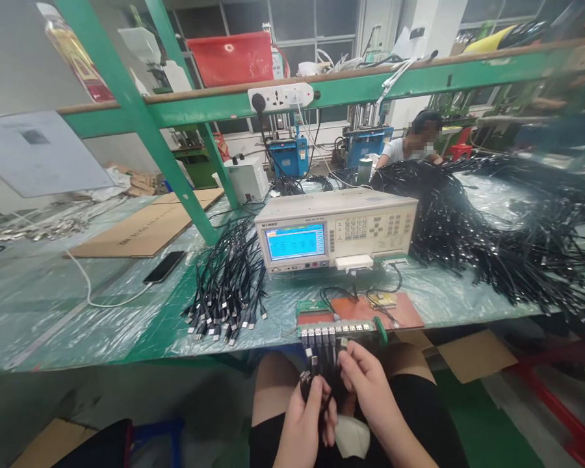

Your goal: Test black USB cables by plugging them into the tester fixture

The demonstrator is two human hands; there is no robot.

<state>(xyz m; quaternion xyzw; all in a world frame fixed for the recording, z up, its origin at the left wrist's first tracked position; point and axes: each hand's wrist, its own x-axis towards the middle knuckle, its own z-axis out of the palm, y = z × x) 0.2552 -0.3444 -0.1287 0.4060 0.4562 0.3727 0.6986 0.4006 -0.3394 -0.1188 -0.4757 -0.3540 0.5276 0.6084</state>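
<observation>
My left hand is closed around a few black USB cables, their connector ends pointing up. Beside it, my right hand pinches the metal-tipped plug of one USB cable just below the row of sockets. That row runs along the front of a test board at the table's edge. Several black USB plugs sit in its left sockets, with their cables hanging down; sockets to the right show no plugs. Behind the board stands a beige tester with a lit blue screen.
A bundle of black cables lies left of the tester, and a large heap spreads to the right. A phone on a white cord and flat cardboard lie left. A green frame rises behind; a person sits beyond.
</observation>
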